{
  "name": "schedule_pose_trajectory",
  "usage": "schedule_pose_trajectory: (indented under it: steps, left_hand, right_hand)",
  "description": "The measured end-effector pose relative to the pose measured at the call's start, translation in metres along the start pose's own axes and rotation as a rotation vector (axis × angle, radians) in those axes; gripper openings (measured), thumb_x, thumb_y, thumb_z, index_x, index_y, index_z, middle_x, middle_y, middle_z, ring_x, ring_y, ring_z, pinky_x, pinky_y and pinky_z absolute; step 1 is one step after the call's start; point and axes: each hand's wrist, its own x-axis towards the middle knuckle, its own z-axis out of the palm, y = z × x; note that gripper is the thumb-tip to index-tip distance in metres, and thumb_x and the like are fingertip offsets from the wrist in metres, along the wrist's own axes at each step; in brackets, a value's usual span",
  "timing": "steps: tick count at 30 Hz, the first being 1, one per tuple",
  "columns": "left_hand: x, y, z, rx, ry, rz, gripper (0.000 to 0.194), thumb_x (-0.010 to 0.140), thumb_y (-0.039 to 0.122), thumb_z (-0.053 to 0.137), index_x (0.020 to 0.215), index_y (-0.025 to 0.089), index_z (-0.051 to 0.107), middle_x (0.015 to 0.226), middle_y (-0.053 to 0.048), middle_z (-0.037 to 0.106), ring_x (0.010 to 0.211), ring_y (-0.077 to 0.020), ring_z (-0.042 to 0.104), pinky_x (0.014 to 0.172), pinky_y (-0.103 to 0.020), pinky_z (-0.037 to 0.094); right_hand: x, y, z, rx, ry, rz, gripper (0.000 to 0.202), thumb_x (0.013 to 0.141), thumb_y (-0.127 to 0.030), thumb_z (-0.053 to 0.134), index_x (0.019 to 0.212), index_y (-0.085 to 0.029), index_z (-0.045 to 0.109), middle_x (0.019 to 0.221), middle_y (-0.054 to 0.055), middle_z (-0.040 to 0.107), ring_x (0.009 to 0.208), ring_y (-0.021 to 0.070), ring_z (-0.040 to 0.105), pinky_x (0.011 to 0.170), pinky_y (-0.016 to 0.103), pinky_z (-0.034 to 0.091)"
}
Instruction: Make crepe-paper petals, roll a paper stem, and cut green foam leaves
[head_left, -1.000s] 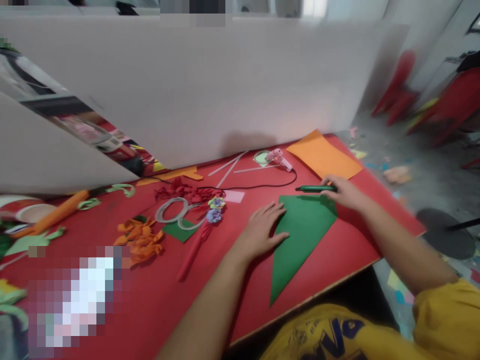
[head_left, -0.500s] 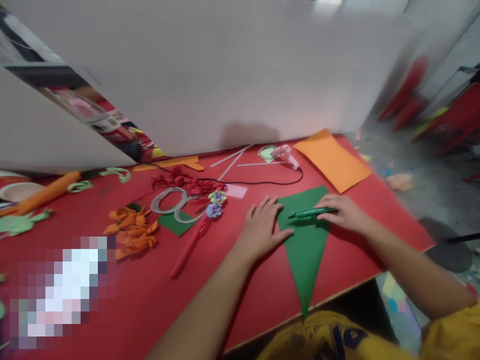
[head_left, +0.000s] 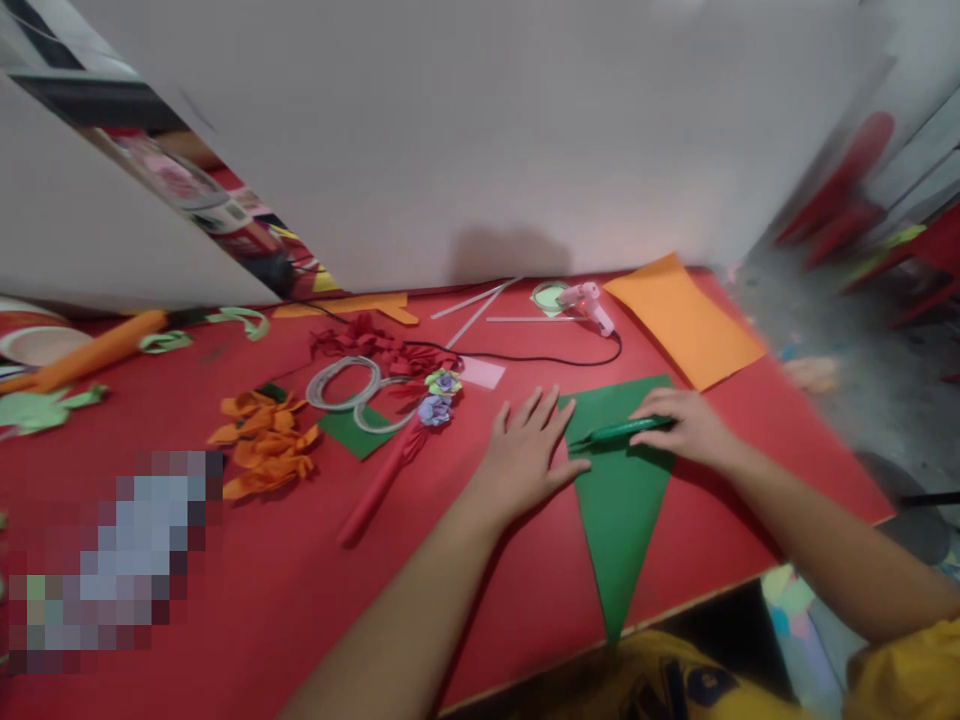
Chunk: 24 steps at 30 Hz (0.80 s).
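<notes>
A green paper triangle (head_left: 626,520) lies on the red table (head_left: 495,620), its narrow tip pointing down past the front edge. My left hand (head_left: 529,455) is flat with fingers spread, its fingertips and thumb on the paper's left edge. In my right hand (head_left: 682,430) is a green scissors-like or pen-like tool (head_left: 622,430), pinched between thumb and fingers. The tool's dark tip points left and is over the upper left part of the triangle, close to my left thumb.
Behind the hands are a pink glue gun (head_left: 589,303) with a black cord and an orange sheet (head_left: 686,320). Leftward lie paper flowers (head_left: 437,397), wire coils (head_left: 343,385), red crumpled paper (head_left: 367,345), orange petals (head_left: 266,445) and a blurred-out object (head_left: 142,540).
The tool's tip has moved slightly left and down, toward the triangle's left edge, with my right hand. The whole view has shifted a little. My left hand stays on the paper.
</notes>
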Motion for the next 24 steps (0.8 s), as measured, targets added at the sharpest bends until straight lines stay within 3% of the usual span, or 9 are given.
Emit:
schedule_pose_trajectory:
  steps: [7, 24]
  left_hand:
    - [0.0000, 0.0024, 0.0007, -0.030, 0.003, 0.071, 0.092, 0.094, 0.075, 0.062, 0.171, 0.033, 0.034, 0.181, -0.008, 0.021, 0.168, -0.0380, 0.018, 0.132, -0.069, 0.016]
    - [0.0002, 0.0025, 0.0011, -0.031, -0.002, 0.061, 0.088, 0.097, 0.073, 0.059, 0.171, 0.034, 0.034, 0.182, -0.007, 0.020, 0.168, -0.0373, 0.018, 0.132, -0.069, 0.014]
  right_hand:
    - [-0.0047, 0.0072, 0.0021, 0.019, 0.017, 0.007, 0.027, 0.090, -0.045, 0.086, 0.106, -0.024, 0.083, 0.095, 0.008, 0.078, 0.085, 0.0225, 0.074, 0.076, 0.034, 0.057]
    - [-0.0022, 0.0084, 0.0078, -0.004, -0.033, -0.006, 0.027, 0.091, -0.045, 0.085, 0.109, -0.024, 0.084, 0.098, 0.008, 0.078, 0.088, 0.0225, 0.075, 0.079, 0.033, 0.058]
